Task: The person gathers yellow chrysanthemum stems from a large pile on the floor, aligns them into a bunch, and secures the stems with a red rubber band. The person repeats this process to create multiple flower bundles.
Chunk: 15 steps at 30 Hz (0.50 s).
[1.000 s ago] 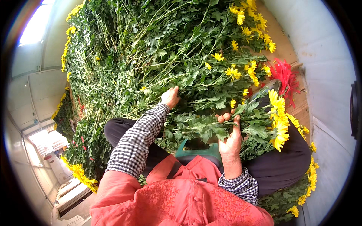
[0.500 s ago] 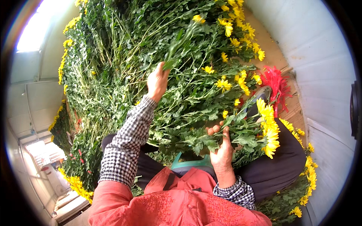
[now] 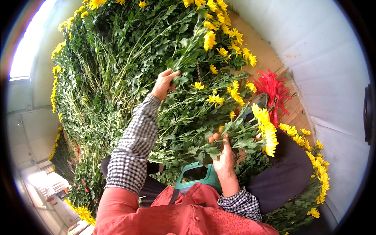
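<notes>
My left hand (image 3: 165, 84) reaches out over the heap of cut chrysanthemums, its fingers closed round a leafy chrysanthemum stem (image 3: 188, 56) whose yellow bloom (image 3: 210, 40) points up and to the right. Lower and nearer my body, my right hand (image 3: 225, 158) is wrapped round a small bunch of yellow chrysanthemums (image 3: 268, 131). The blooms of that bunch line up on the right, over my right knee, and leaves hide part of my fingers. Under both hands spreads the big heap of chrysanthemums (image 3: 129, 74), stems leftward, many flower heads along its right edge.
Red ribbon strips (image 3: 274, 92) lie by my shoe on the wooden floor (image 3: 254, 47). A green plastic stool (image 3: 199, 176) stands between my legs. More yellow chrysanthemums (image 3: 317, 172) lie beyond my right knee. A pale panel wall (image 3: 313, 51) rises on the right.
The stem in my left hand, blurred before, has settled and its bloom shows more plainly. My view has shifted slightly. My right hand still holds its bunch.
</notes>
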Motion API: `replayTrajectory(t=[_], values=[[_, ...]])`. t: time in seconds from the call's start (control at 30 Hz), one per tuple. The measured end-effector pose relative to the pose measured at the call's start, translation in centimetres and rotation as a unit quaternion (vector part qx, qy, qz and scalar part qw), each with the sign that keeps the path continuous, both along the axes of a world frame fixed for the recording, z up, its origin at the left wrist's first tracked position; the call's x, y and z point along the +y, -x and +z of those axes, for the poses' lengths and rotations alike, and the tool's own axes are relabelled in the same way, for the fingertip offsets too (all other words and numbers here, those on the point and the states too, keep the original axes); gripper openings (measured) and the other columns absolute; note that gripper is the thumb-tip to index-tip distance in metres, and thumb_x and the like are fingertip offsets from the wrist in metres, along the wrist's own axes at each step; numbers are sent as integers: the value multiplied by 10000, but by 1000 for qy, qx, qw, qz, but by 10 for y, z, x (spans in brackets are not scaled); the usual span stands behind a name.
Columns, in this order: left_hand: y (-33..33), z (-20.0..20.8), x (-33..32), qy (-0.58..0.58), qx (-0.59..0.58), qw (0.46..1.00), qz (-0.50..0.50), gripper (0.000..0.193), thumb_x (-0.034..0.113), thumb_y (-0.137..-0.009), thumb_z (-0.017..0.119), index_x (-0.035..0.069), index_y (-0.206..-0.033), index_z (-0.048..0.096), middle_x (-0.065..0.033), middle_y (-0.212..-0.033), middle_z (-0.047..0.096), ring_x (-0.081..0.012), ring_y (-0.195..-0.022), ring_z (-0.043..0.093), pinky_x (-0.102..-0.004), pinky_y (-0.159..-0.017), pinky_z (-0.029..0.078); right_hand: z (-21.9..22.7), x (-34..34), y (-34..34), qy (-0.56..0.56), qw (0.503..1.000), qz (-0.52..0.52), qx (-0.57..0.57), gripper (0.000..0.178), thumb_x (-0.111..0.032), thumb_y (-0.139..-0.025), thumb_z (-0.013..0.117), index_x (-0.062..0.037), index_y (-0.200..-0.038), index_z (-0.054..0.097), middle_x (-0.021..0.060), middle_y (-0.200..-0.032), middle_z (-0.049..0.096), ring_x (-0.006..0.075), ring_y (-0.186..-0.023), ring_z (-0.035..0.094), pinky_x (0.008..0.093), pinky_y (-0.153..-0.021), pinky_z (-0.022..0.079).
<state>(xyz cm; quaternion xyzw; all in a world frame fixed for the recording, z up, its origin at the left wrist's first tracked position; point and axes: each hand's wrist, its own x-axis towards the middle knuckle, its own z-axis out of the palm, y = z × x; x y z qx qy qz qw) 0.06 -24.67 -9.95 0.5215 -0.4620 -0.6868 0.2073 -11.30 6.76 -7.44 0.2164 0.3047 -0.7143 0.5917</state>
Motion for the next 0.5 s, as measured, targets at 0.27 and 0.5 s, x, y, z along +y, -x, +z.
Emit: replayTrajectory(t=[0.27,0.5], values=[[-83,95,43,185,-100,973,92,129,163,-880,643,104,-993,666,115,-673,528,16,-514,371,-183,-438,246,14,-1,-9,36,998,34,48,373,-353,-986,454,-86,-1244,492,31,-1004,607,157,-953,576,325,-873,461],[-100,142,101,118,-80,989,-50,162,170,-887,627,118,-1037,658,86,-753,604,11,-540,473,-150,-432,324,16,-4,-13,57,997,38,43,407,-394,-959,504,-122,-1261,518,12,-1017,600,123,-933,566,314,-861,452]])
